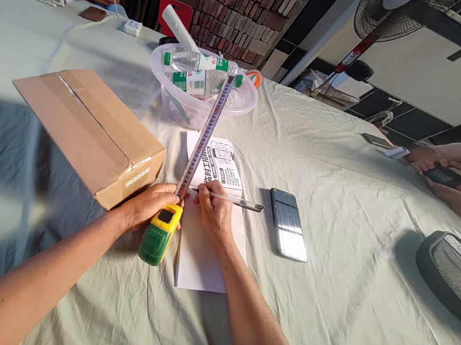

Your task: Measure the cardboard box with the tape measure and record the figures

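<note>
A yellow-and-green tape measure sits in the left hand, its case low over the worktop and its blade run out upward, away from the person. The left grip is closed around it, fingers at the mouth where the blade leaves the case. The blade passes over the left side of a paper sheet, and its far end overlaps the rim of a clear plastic basin in this view; whether they touch, I cannot tell. The right hand rests over the sheet, its grip closed on a clear-barrelled pen, the tip pointing left toward the blade. The sheet is printed with Chinese characters and drawings at the top and blank below. Just left of the left hand lies a closed cardboard box; right of the sheet, a smartphone lies flat. The basin holds green-capped water bottles lying on their sides. Farther off are a brown wallet-like item, a white plug adapter, stacked bricks and a standing fan. At the right edge, a co-worker's hands hold a dark object
</note>
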`<act>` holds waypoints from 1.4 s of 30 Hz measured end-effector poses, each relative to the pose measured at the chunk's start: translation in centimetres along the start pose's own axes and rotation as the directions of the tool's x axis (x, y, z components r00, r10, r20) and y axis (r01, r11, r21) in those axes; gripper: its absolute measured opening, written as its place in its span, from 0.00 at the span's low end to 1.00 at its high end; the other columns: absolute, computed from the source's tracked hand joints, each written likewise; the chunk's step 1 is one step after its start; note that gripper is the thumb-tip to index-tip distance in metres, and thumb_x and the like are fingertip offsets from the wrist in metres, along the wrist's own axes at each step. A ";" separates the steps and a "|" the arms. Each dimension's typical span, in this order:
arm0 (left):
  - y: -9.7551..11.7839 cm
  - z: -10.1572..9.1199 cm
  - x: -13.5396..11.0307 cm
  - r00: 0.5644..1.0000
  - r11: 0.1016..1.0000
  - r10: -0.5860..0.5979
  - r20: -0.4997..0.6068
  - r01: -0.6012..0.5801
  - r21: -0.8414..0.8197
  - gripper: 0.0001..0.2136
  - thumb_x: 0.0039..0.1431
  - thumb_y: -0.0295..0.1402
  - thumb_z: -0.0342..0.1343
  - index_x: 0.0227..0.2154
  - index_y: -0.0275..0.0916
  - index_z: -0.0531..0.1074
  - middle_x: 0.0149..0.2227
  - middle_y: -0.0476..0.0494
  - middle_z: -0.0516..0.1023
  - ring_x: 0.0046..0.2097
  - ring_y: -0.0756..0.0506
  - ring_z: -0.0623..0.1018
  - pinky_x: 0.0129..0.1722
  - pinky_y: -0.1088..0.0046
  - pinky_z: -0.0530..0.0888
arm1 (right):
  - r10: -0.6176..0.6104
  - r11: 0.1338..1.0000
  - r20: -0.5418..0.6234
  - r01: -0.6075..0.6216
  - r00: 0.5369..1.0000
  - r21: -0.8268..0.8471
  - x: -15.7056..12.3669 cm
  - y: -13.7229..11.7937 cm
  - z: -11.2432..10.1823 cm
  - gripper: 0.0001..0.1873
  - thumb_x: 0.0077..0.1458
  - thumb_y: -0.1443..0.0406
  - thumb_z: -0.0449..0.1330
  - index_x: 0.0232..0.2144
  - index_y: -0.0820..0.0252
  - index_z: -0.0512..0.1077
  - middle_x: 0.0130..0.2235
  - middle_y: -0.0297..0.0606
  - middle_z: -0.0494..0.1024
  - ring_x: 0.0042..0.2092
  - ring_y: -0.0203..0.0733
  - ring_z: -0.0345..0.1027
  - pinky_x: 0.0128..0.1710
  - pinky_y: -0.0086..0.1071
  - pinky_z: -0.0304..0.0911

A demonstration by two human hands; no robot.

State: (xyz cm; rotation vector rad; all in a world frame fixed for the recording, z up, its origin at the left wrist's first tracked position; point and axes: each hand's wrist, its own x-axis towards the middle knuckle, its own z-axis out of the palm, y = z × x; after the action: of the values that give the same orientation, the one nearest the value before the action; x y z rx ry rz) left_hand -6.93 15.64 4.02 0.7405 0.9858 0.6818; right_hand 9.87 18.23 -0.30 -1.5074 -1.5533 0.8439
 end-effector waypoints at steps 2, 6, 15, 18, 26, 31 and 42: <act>0.0 0.0 0.0 1.000 1.000 -0.001 -0.001 0.001 0.002 0.03 0.53 0.31 0.53 0.27 0.40 0.65 0.20 0.49 0.73 0.22 0.45 0.77 0.21 0.73 0.71 | -0.005 1.000 -0.004 0.005 1.000 -0.003 0.0 0.0 0.0 0.13 0.58 0.60 0.52 0.23 0.53 0.60 0.20 0.28 0.69 0.25 0.38 0.62 0.28 0.31 0.55; 0.1 0.0 0.0 1.000 1.000 -0.006 0.001 0.006 0.011 0.02 0.53 0.31 0.53 0.27 0.40 0.65 0.20 0.49 0.73 0.23 0.46 0.77 0.21 0.73 0.71 | -0.011 1.000 -0.006 0.011 1.000 -0.011 0.0 0.0 0.0 0.13 0.58 0.60 0.51 0.22 0.54 0.60 0.19 0.28 0.68 0.24 0.37 0.61 0.27 0.31 0.54; -0.2 -0.2 0.3 1.000 1.000 -0.003 0.015 0.003 0.012 0.01 0.54 0.30 0.52 0.30 0.39 0.66 0.22 0.49 0.73 0.25 0.46 0.78 0.22 0.73 0.72 | -0.045 0.999 -0.053 0.045 0.998 0.007 0.0 0.4 0.0 0.13 0.58 0.59 0.51 0.22 0.55 0.61 0.20 0.28 0.68 0.23 0.36 0.60 0.27 0.30 0.54; -0.3 -0.2 0.4 1.000 1.000 -0.001 0.023 0.000 0.014 0.02 0.54 0.30 0.52 0.31 0.39 0.66 0.23 0.49 0.73 0.25 0.46 0.77 0.22 0.73 0.72 | -0.029 0.999 -0.051 0.028 0.998 -0.027 0.0 0.3 0.0 0.13 0.57 0.60 0.51 0.22 0.54 0.60 0.20 0.28 0.67 0.23 0.36 0.59 0.26 0.31 0.54; -0.2 -0.3 0.4 0.999 1.000 -0.019 0.036 0.018 0.018 0.02 0.56 0.30 0.50 0.32 0.39 0.66 0.22 0.50 0.72 0.24 0.46 0.77 0.22 0.74 0.71 | -0.048 0.999 -0.038 0.048 0.998 -0.014 0.0 0.1 -0.1 0.14 0.58 0.60 0.51 0.21 0.54 0.60 0.20 0.28 0.68 0.23 0.36 0.58 0.26 0.31 0.53; -0.3 -0.4 0.3 0.999 1.000 -0.002 0.036 0.001 0.016 0.03 0.54 0.30 0.52 0.33 0.39 0.67 0.23 0.49 0.73 0.25 0.46 0.77 0.23 0.73 0.72 | -0.046 0.999 -0.072 0.045 0.996 -0.018 -0.1 0.2 -0.1 0.13 0.57 0.61 0.51 0.21 0.54 0.60 0.19 0.28 0.66 0.23 0.36 0.57 0.25 0.30 0.52; -0.1 -0.2 0.2 1.000 0.999 -0.015 0.014 0.015 0.034 0.01 0.54 0.30 0.52 0.29 0.40 0.66 0.21 0.49 0.73 0.25 0.45 0.78 0.23 0.73 0.71 | -0.035 0.999 -0.078 0.033 0.996 -0.023 -0.1 0.2 0.0 0.13 0.57 0.61 0.51 0.21 0.54 0.61 0.20 0.27 0.66 0.24 0.36 0.58 0.27 0.30 0.54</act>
State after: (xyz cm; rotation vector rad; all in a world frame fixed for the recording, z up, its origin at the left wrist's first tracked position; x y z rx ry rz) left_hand -7.00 15.78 3.82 0.7660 0.9913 0.6476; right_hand 10.01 18.13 -0.50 -1.5074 -1.5307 0.7428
